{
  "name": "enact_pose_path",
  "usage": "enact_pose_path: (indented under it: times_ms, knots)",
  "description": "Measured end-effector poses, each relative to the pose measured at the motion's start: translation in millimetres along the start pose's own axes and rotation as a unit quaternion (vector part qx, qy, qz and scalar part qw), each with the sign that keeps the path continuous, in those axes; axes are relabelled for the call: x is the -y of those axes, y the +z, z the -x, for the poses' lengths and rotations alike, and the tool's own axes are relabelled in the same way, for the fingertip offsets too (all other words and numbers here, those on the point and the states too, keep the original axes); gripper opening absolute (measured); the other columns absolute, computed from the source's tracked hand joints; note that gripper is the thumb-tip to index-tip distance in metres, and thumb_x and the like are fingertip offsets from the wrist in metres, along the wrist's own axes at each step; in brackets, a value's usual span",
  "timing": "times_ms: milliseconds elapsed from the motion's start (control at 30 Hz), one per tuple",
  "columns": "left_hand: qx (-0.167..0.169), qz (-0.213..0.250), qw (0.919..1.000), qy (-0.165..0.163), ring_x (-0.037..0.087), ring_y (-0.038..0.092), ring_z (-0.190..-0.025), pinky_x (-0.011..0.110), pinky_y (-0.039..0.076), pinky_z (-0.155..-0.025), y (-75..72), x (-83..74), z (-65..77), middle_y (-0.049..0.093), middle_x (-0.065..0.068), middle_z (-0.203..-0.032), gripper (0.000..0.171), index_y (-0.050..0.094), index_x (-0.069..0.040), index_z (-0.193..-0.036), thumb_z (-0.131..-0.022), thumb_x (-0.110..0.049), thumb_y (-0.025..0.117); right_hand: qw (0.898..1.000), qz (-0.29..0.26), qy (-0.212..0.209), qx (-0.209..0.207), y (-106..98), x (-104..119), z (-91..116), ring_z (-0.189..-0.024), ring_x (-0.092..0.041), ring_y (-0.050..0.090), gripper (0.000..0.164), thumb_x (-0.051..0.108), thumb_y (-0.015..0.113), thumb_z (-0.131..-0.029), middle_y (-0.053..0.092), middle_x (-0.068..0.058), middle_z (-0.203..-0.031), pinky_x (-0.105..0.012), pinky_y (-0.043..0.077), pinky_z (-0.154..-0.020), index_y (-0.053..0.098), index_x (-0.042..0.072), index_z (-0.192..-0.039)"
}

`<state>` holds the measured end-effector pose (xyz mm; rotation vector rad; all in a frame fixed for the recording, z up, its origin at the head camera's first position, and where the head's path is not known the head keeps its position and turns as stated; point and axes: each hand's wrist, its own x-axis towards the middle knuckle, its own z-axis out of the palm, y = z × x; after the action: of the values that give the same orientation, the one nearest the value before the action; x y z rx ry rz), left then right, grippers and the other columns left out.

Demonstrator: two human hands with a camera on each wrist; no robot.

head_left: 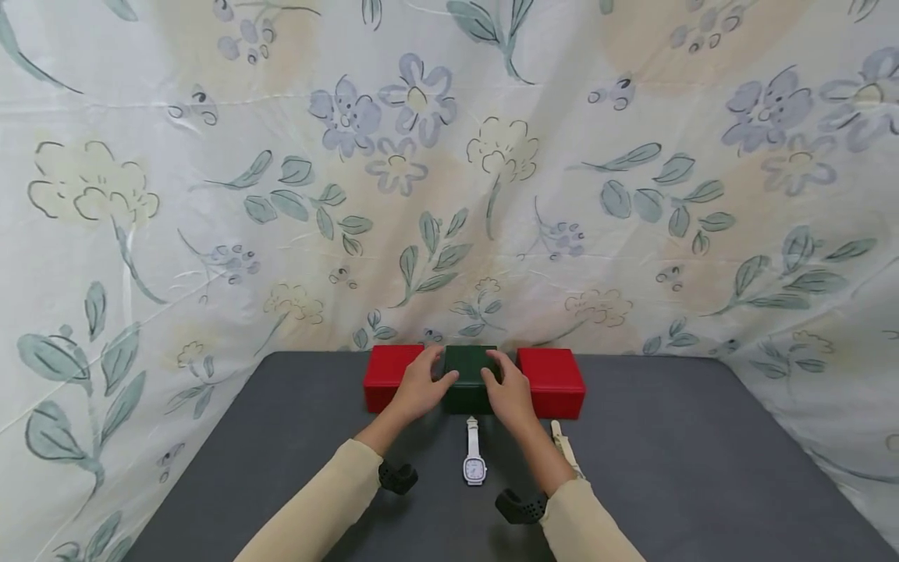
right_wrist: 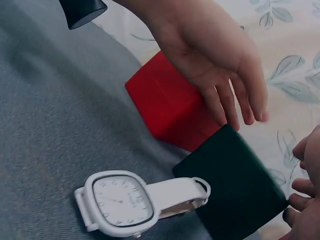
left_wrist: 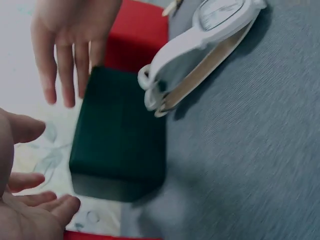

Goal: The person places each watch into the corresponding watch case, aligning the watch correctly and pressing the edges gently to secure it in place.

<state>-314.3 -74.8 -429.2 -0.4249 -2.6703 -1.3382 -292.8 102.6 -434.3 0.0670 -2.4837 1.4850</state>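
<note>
A dark green box [head_left: 469, 381] stands at the back of the table between my two hands. My left hand [head_left: 420, 384] is at its left side, fingers spread and loosely bent, thumb toward the box. On the other side my right hand [head_left: 511, 396] is held the same way; in the right wrist view its fingertips [right_wrist: 296, 201] come close to the box's edge, and I cannot tell whether they touch. Neither hand grips anything. In front of the box lies a white wristwatch [head_left: 474, 466], its strap pointing toward the box.
Red boxes flank the green one, one at left [head_left: 393, 373] and one at right [head_left: 553, 384]. A cream-strapped watch [head_left: 564, 445] lies partly hidden behind my right forearm. Flowered cloth [head_left: 449, 195] hangs right behind the grey table [head_left: 674, 468]. Black bands sit on both wrists.
</note>
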Motion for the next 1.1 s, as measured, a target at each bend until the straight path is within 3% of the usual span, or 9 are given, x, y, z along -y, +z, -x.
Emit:
enact_pose_path:
  times_ms: [100,233,367,500,633,800,933,1100]
  knots:
    - [0.025,-0.024,0.9994,-0.001,0.033,0.041,-0.137,0.054,0.04,-0.108,10.0,0.8,0.4,0.036,0.015,-0.153,0.069,0.034,-0.006,-0.148,-0.09,-0.026,0.065,1.0,0.012,0.01,0.007,2.3,-7.4,-0.6,-0.132,-0.035,0.048,0.049,0.02,0.058,-0.096,0.048,-0.015,-0.146,-0.055,0.042,-0.105,0.046,0.013,-0.142]
    - [0.047,-0.015,0.9988,-0.004,0.034,0.037,-0.139,0.055,0.036,-0.111,21.4,4.5,1.7,0.03,0.016,-0.156,0.078,0.02,-0.004,-0.152,-0.091,-0.023,0.065,0.999,0.011,0.04,0.023,5.6,-15.9,0.7,-0.132,-0.037,0.046,0.063,0.028,0.061,-0.094,0.042,-0.017,-0.15,-0.056,0.041,-0.106,0.033,0.012,-0.149]
    - [0.049,-0.002,0.9988,-0.006,0.031,0.039,-0.138,0.052,0.036,-0.112,27.8,8.3,3.8,0.031,0.014,-0.156,0.08,0.011,-0.006,-0.154,-0.094,-0.021,0.061,0.998,0.006,0.061,0.031,8.5,-23.3,3.3,-0.129,-0.037,0.049,0.075,0.035,0.063,-0.092,0.042,-0.019,-0.149,-0.055,0.042,-0.104,0.024,0.01,-0.152]
    - [0.046,-0.003,0.9989,-0.01,0.033,0.038,-0.139,0.053,0.036,-0.112,29.7,10.1,3.6,0.03,0.016,-0.156,0.079,0.008,-0.004,-0.154,-0.097,-0.026,0.058,0.998,0.007,0.053,0.021,10.4,-29.1,4.2,-0.126,-0.035,0.052,0.08,0.04,0.067,-0.088,0.048,-0.017,-0.145,-0.054,0.044,-0.102,0.027,0.01,-0.151]
    - [0.03,0.003,0.9984,-0.047,0.034,0.039,-0.138,0.055,0.035,-0.111,31.0,7.6,-1.3,0.034,0.017,-0.154,0.078,0.012,-0.002,-0.154,-0.098,-0.037,0.054,0.999,0.021,0.04,0.017,13.1,-34.0,3.9,-0.126,-0.034,0.053,0.079,0.035,0.071,-0.087,0.051,-0.016,-0.143,-0.053,0.045,-0.102,0.031,0.01,-0.149]
    - [0.012,0.045,0.9931,-0.108,0.036,0.037,-0.139,0.058,0.033,-0.112,29.2,-6.3,-9.9,0.036,0.019,-0.152,0.078,0.018,-0.001,-0.152,-0.097,-0.046,0.051,0.998,0.048,0.025,-0.008,17.1,-36.5,3.1,-0.127,-0.037,0.053,0.073,0.016,0.072,-0.086,0.052,-0.018,-0.141,-0.054,0.043,-0.104,0.035,0.007,-0.147]
    - [0.018,0.071,0.9837,-0.164,0.037,0.038,-0.137,0.06,0.036,-0.109,24.0,-17.2,-17.2,0.036,0.021,-0.151,0.079,0.022,0.001,-0.15,-0.096,-0.051,0.05,0.999,0.033,0.023,-0.029,18.8,-37.1,3.2,-0.128,-0.036,0.053,0.072,0.008,0.074,-0.083,0.053,-0.019,-0.141,-0.05,0.044,-0.105,0.038,0.007,-0.146]
    - [0.051,0.105,0.9646,-0.236,0.042,0.041,-0.134,0.064,0.041,-0.101,15.9,-30.7,-31.6,0.031,0.022,-0.154,0.085,0.02,0.001,-0.151,-0.095,-0.058,0.045,0.999,0.012,0.016,-0.033,20.5,-36.1,1.8,-0.129,-0.034,0.053,0.071,0.003,0.075,-0.08,0.052,-0.02,-0.142,-0.045,0.045,-0.105,0.042,0.003,-0.143]
